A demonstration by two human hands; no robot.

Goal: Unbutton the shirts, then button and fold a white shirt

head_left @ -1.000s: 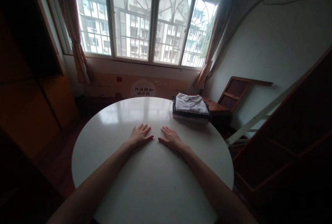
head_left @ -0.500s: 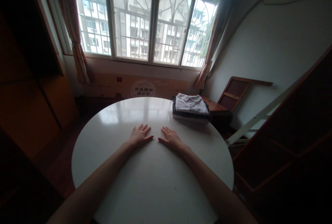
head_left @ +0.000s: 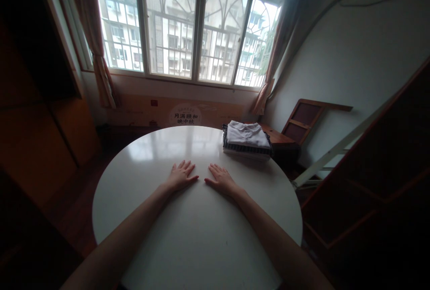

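Note:
My left hand (head_left: pixel 182 176) lies palm down on the white round table (head_left: pixel 201 236), its fingers spread and nothing in it. Across a small gap, my right hand (head_left: pixel 221 179) rests flat on the same tabletop, fingers also apart and holding nothing. Beyond the right hand, near the table's far right edge, sits a stack of folded clothes (head_left: pixel 247 152). A white collared shirt (head_left: pixel 247 133) tops the stack, over dark patterned fabric and a paler layer. Neither hand touches the clothes.
Behind the table stands a wall with a barred window (head_left: pixel 174 35) and tied curtains (head_left: pixel 104 79). A wooden chair (head_left: pixel 298 122) is at the back right, beside a white slanted frame (head_left: pixel 322 164). Dark wooden furniture (head_left: pixel 366 200) leans in at the right; a cabinet (head_left: pixel 57 147) stands left.

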